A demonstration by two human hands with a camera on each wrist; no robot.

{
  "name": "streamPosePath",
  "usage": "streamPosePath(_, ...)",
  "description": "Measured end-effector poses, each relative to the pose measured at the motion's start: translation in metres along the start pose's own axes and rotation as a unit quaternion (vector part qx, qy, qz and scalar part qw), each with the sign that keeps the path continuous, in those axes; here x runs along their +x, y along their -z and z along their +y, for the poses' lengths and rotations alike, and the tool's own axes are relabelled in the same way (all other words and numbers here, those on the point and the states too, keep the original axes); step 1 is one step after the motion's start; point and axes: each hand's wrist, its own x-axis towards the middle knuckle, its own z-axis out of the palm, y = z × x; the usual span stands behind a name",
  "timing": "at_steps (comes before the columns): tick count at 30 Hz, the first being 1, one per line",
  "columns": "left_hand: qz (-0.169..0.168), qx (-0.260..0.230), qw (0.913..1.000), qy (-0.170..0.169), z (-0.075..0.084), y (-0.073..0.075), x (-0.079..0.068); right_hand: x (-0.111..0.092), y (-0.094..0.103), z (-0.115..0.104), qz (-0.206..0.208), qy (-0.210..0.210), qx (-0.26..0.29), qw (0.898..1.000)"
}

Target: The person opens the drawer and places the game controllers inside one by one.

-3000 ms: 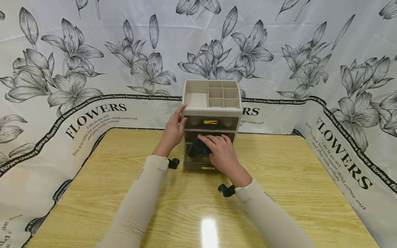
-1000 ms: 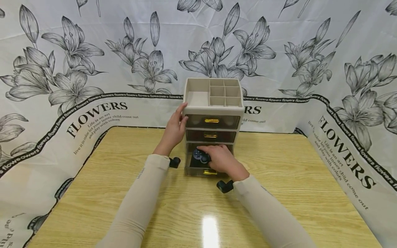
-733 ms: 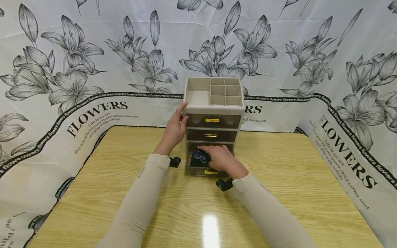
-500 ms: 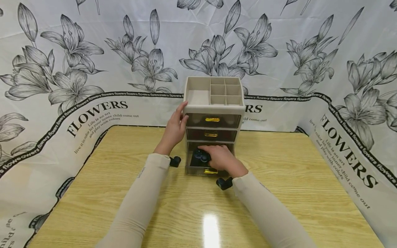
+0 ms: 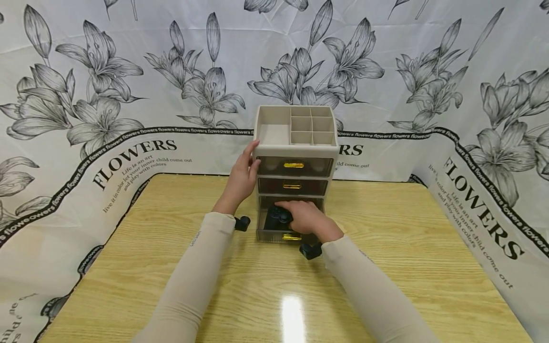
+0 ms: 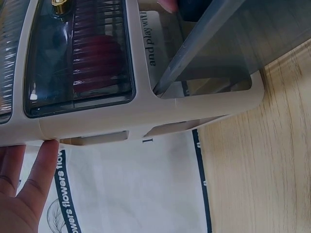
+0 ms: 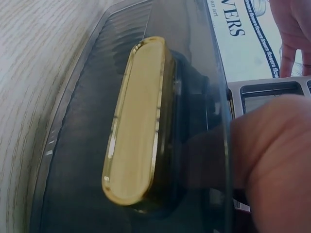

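Observation:
A beige desktop drawer unit (image 5: 296, 151) stands at the back of the table, its clear bottom drawer (image 5: 270, 235) pulled out. Inside that drawer is a dark game controller (image 5: 274, 218), slightly tilted. My right hand (image 5: 306, 218) reaches in over the drawer front and grips the controller's right side, index finger stretched along its top. In the right wrist view the smoky drawer front and its gold handle (image 7: 136, 121) cover most of the fingers. My left hand (image 5: 241, 178) rests against the unit's left side, and the left wrist view shows straight fingers (image 6: 41, 167) touching it.
Two upper drawers, with gold handles (image 5: 293, 165), are closed; something dark red (image 6: 99, 63) shows inside one in the left wrist view. Divided compartments (image 5: 312, 125) top the unit. Flower-printed cloth (image 5: 206, 95) hangs behind the wooden table (image 5: 171, 228).
Over three seconds my right hand has lowered the controller from in front of the middle drawer into the bottom drawer. Lately the controller has tilted slightly. My left hand stays on the unit.

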Motion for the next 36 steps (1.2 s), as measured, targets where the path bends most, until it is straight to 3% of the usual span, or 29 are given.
streamPosePath(8,0.005,-0.002,1.0,-0.004,0.0,-0.001,0.0,0.002,-0.003,0.004,-0.015,0.007,0.008,1.0)
streamPosePath(16,0.006,-0.007,1.0,-0.004,0.0,-0.002,0.0,-0.002,0.0,0.004,-0.004,0.01,0.014,1.0)
streamPosePath(26,0.004,-0.007,1.0,0.001,0.0,-0.001,0.0,-0.019,0.005,-0.006,0.064,0.031,0.001,0.997)
streamPosePath(36,0.006,-0.007,0.9999,0.004,0.001,-0.002,0.0,-0.036,0.003,-0.015,0.145,0.046,-0.031,0.988)
